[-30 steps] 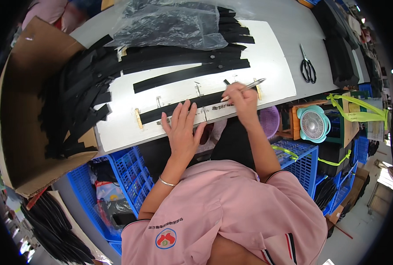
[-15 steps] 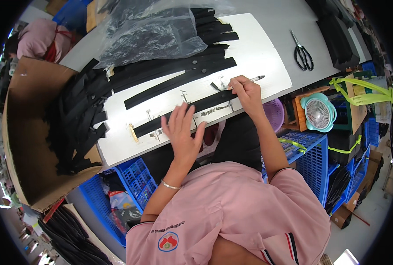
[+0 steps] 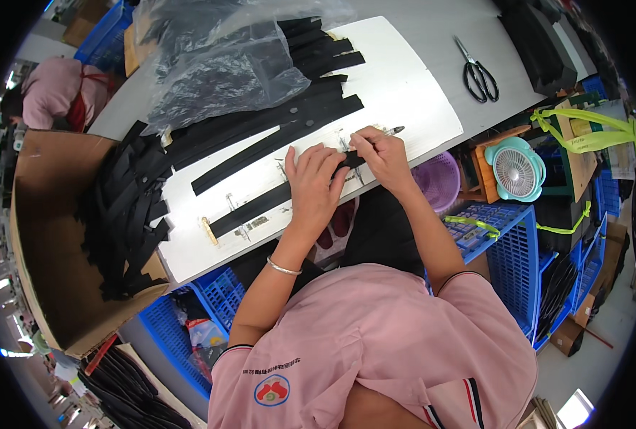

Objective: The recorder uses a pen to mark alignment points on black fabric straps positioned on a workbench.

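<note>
A long black strip [image 3: 250, 207] lies along the near edge of a white board [image 3: 404, 93], held between small metal pegs. My left hand [image 3: 312, 184] presses flat on the strip's middle, fingers spread. My right hand [image 3: 381, 151] grips a pen [image 3: 388, 131] with its tip just past the strip's right end. More black strips [image 3: 275, 132] lie in a row farther back on the board.
A heap of black strips [image 3: 128, 214] spills off the board's left end beside a cardboard box [image 3: 43, 243]. A clear plastic bag [image 3: 225, 64] covers strips at the back. Scissors [image 3: 479, 71] lie far right. Purple basket [image 3: 438, 179], small fan [image 3: 514, 170] and blue crates [image 3: 504, 243] stand below the edge.
My view has shifted, so the board sits higher and more tilted. My left hand slid right along the strip toward my right hand, which still holds the pen at the strip's end.
</note>
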`<state>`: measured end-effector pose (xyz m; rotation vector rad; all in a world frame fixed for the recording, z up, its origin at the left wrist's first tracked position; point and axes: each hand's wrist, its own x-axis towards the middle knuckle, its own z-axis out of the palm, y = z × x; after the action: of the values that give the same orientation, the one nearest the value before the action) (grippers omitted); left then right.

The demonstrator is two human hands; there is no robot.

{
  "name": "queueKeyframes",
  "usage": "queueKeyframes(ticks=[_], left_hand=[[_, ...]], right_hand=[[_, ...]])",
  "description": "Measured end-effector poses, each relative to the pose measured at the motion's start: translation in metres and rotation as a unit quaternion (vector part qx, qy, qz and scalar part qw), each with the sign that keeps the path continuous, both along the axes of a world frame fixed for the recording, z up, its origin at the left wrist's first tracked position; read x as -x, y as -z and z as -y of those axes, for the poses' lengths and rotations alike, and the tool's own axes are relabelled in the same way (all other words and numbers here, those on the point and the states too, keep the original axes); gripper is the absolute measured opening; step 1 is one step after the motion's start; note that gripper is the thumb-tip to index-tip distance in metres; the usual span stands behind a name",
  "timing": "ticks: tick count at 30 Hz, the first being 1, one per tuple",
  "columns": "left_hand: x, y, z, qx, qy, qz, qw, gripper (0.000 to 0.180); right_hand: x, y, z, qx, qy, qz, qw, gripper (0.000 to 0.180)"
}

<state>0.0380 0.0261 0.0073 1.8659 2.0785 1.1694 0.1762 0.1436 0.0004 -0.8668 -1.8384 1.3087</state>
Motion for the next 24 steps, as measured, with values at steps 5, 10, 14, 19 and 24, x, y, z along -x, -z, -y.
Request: queueKeyframes(ticks=[5, 10, 14, 19, 24], left_hand=[[-0.005, -0.003, -0.002, 0.003, -0.021, -0.019, 1.000, 0.020], [-0.009, -0.003, -0.003, 0.001, -0.046, -0.031, 0.998, 0.020], [-0.010, 0.000, -0.003, 0.001, -0.045, -0.023, 0.999, 0.018], [-0.010, 0.001, -0.003, -0.002, -0.049, -0.025, 0.998, 0.019], [-0.012, 0.000, -0.001, -0.005, -0.062, -0.025, 0.998, 0.021]], right_hand=[[-0.001, 0.001, 0.000, -0.029, -0.001, 0.019, 0.999, 0.023], [0.000, 0.000, 0.000, -0.056, -0.020, 0.059, 0.996, 0.017], [0.003, 0.002, 0.001, -0.125, -0.005, 0.078, 0.989, 0.018], [0.005, 0.005, 0.002, -0.174, 0.018, 0.059, 0.983, 0.017], [-0.007, 0.004, 0.000, -0.056, -0.036, 0.036, 0.997, 0.017]])
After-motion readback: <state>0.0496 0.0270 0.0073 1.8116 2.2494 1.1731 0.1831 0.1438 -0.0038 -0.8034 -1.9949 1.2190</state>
